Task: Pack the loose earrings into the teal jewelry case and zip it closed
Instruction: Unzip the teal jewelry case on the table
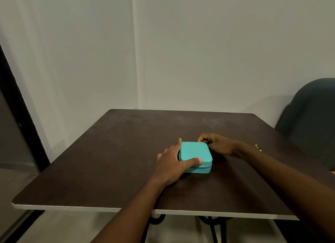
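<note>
Both hands were on the teal jewelry case (pixel 194 151), which sat flat near the middle of the dark desk (pixel 108 161) with its lid down on the base. From where I stood I could not tell whether the zip was run all the way round.

The left hand (pixel 171 165) held the case from its left side. The thumb lay across the front edge of the lid and the forefinger stretched along the far left edge, so the case sat gripped between them.

The right hand (pixel 215 143) was at the far right corner of the case, its fingers curled tight against that corner. I could not make out whether they pinched anything there.

A small gold earring cluster (pixel 257 147) lay on the desk beyond the right wrist, apart from the case. A dark chair (pixel 311 116) stood past the desk's right edge.
</note>
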